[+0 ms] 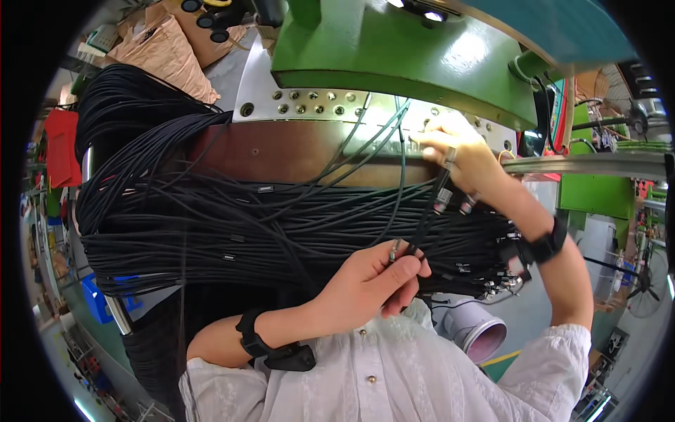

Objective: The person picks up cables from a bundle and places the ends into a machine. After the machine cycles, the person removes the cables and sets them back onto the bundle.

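My left hand point(380, 281) is closed in front of my chest, thumb against fingers, on black cables; a small metal connector point(394, 250) sticks out at its fingertips. My right hand point(464, 151) is raised at the front edge of the perforated metal plate point(316, 102), its fingers curled under bright light. Black cables with metal connectors point(443, 200) hang from its palm; whatever its fingertips pinch is washed out by glare. Several thin dark cables point(394, 126) run down from the plate to the left of this hand. A thick bundle of black cables point(246, 225) lies between me and the plate.
A green machine block point(401, 60) overhangs the plate. Below the plate runs a brown front panel point(281, 151). A metal rail point(590, 164) extends rightward. Beneath the bundle's right end stands a pale round bin point(478, 330). Brown paper sacks point(169, 60) lie at far left.
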The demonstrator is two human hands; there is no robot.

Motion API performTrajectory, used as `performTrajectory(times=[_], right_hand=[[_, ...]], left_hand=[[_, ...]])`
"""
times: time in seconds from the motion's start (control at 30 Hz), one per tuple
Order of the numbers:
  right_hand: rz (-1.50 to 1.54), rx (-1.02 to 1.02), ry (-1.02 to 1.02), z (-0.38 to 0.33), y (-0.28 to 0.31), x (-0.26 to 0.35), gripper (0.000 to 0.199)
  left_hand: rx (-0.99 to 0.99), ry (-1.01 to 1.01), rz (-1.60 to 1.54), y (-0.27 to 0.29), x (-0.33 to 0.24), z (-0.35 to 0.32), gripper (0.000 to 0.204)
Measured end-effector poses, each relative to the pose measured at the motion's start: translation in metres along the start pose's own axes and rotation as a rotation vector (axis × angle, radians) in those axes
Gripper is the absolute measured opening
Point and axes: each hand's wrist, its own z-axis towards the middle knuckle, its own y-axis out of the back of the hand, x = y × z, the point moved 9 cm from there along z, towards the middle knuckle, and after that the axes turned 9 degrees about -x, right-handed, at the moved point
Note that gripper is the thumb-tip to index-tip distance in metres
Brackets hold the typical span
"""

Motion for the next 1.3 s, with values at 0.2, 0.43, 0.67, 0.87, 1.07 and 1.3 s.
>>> performTrajectory(times=[0.2,0.43,0.67,0.87,1.07,1.3], right_hand=[[-0.054,-0.260,-0.184,-0.032,0.058,0.045,0.025],[-0.229,-0.321,0.014,-0.026,0.041,0.070,0.029],[0.160,-0.183,-0.135,-0.003,0.014,0.067,0.024],[0.153,-0.038,-0.066,0.003,0.001,0.074,0.026],[0.017,0.076,-0.055,0.005,-0.005,0.080,0.019],[-0.018,-0.086,0.024,0.012,0.019,0.087,0.034]], left_hand=[[-0.175,0.008,-0.040,0.014,0.013,0.013,0.025],[-0.260,-0.047,-0.099,0.021,0.005,0.018,0.028],[-0.478,-0.325,-0.155,0.073,-0.027,-0.019,0.029],[-0.436,-0.430,-0.006,0.075,-0.036,-0.029,0.030],[-0.133,-0.189,-0.144,0.037,-0.021,-0.005,0.033],[-0.133,-0.073,-0.090,0.027,-0.014,0.003,0.038]])
